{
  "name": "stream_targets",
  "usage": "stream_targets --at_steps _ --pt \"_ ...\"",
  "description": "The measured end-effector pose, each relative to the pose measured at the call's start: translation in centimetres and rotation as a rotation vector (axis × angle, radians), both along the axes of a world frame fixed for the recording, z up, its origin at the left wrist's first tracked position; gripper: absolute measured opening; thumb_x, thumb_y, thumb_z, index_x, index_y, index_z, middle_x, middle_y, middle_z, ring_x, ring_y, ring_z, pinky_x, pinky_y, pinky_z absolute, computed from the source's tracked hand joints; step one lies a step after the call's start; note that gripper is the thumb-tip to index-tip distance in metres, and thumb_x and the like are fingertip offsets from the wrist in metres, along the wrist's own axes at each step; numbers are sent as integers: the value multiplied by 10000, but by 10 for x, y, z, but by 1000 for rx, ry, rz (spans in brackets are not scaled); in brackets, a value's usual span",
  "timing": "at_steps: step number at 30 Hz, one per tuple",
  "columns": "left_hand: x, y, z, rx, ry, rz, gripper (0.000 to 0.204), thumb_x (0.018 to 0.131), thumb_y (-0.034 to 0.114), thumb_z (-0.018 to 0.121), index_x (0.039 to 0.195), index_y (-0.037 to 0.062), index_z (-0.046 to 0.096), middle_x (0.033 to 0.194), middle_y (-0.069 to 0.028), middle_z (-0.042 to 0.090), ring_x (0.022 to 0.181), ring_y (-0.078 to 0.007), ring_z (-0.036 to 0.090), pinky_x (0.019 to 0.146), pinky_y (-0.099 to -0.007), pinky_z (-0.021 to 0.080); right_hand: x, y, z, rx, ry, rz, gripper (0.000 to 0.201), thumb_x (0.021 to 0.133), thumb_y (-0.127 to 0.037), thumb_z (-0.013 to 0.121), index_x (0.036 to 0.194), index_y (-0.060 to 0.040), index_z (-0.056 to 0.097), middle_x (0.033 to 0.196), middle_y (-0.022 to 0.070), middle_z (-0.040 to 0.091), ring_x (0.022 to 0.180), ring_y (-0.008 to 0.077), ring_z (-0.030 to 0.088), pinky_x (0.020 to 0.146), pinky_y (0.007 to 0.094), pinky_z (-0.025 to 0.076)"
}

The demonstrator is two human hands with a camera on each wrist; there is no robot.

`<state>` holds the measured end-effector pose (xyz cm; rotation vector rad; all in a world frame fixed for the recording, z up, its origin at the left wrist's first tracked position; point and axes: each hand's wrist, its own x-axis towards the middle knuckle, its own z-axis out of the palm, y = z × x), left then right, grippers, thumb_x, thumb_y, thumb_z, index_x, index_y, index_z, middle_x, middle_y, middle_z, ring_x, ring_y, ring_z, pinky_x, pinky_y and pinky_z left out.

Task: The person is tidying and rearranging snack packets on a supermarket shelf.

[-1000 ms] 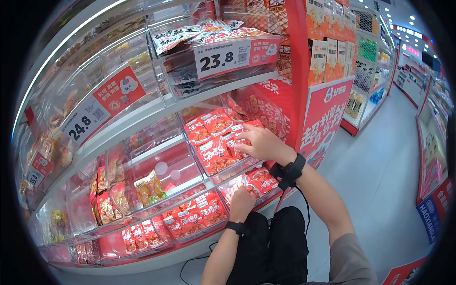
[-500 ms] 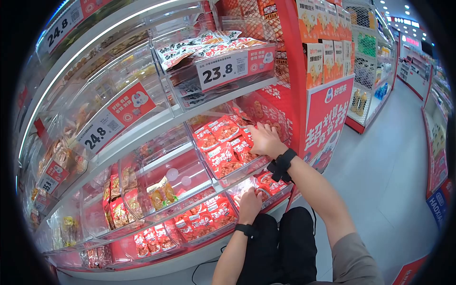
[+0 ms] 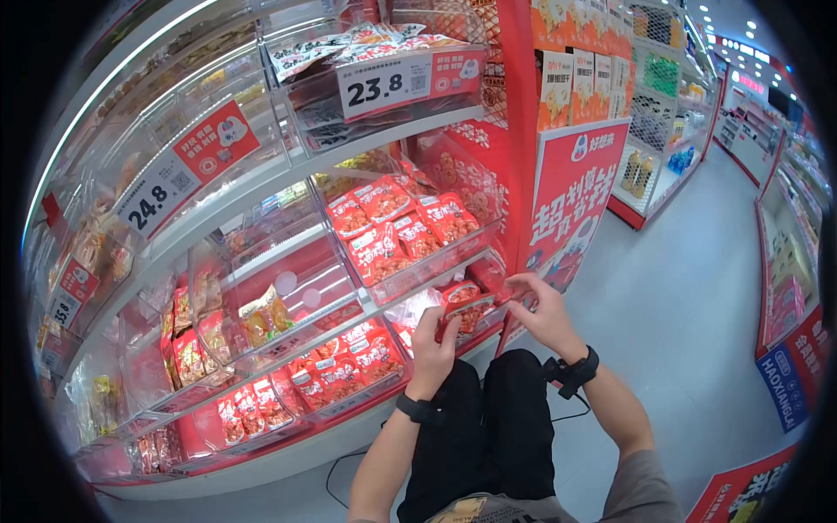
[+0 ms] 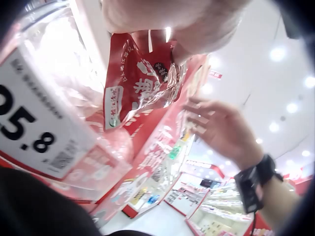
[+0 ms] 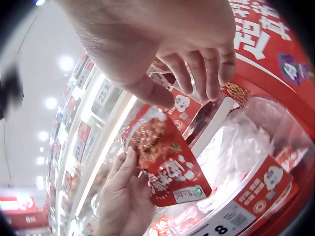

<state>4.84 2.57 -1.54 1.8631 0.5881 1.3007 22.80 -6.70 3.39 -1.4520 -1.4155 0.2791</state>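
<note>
Head view: the right hand (image 3: 542, 307), which lay on the red packets in the upper bin (image 3: 453, 253) a second ago, has come down below that bin to meet the left hand (image 3: 433, 342). Between them is one red snack packet (image 3: 466, 307), just beneath the upper bin's front edge; it looks lifted out of the lower bin for handling.

Left wrist view: the red snack packet (image 4: 140, 81) hangs pinched from above by the left hand, the right hand (image 4: 216, 130) just beside it, fingers loosely bent.

Right wrist view: the left hand (image 5: 123, 196) grips the packet's side; the right hand's thumb (image 5: 152, 91) seems to touch its top corner, though contact is unclear.
</note>
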Motion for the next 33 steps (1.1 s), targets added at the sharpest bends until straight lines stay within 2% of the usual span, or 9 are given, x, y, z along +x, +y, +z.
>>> stream_targets --at_steps 3,7,12,17,18,23,27,30,33 --pt "12 -18 18 -319 -344 -182 89 871 48 607 919 -5 552 828 -44 575 752 -96 554 670 -235 431 3 -12 -29 -229 451 303 407 837 -76 636 1210 0 491 1076 87 618 909 117 587 762 258 465" --pt "18 -19 21 -534 -499 -240 66 871 56 616 893 16 567 848 -27 613 782 -68 561 714 -219 442 -11 -15 -13 -217 528 405 344 844 -109 653 1146 13 544 1001 50 635 849 73 584 713 221 468" --pt "-16 -17 18 -616 -337 -413 189 838 51 644 1007 -26 611 953 -51 646 859 -85 582 781 -239 451 -8 -15 -9 -131 538 236 260 818 -117 689 1029 11 607 869 16 651 740 25 577 645 186 454" --pt "-64 -14 8 -548 152 -806 299 828 117 668 1083 -31 622 1021 -54 645 926 -101 582 845 -274 449 3 -22 17 -226 557 366 198 789 -46 698 960 7 614 861 20 635 783 58 587 699 220 474" --pt "-64 -21 11 -614 100 -841 318 825 138 676 1093 -24 620 1000 -55 652 911 -99 580 818 -259 450 5 -23 22 -257 507 431 182 792 -45 696 949 4 617 852 13 631 775 52 580 689 216 469" --pt "-58 -34 47 -451 320 -787 384 808 233 712 1091 -12 623 924 -68 674 825 -91 596 751 -254 466 -14 -22 55 -167 -87 645 184 806 -138 693 903 6 632 692 29 561 609 95 497 577 269 413" --pt "-53 -43 54 -359 443 -694 393 788 270 734 1068 11 642 878 -71 687 778 -78 608 707 -251 476 -24 -25 53 -112 -138 546 201 818 -153 678 945 -1 647 741 58 600 643 123 538 608 273 436" --pt "-52 -47 45 -321 278 -543 312 806 216 719 1021 -2 659 875 -65 691 760 -83 621 697 -253 490 -29 -30 50 -145 260 364 228 848 -159 653 1022 -13 635 854 49 649 751 106 597 691 260 476" --pt "-53 -47 42 -451 -39 -431 244 830 153 690 1003 -16 660 883 -65 688 781 -89 625 709 -246 494 -20 -28 43 -222 601 510 289 864 -171 640 1100 -9 600 956 61 659 865 107 617 780 262 488"
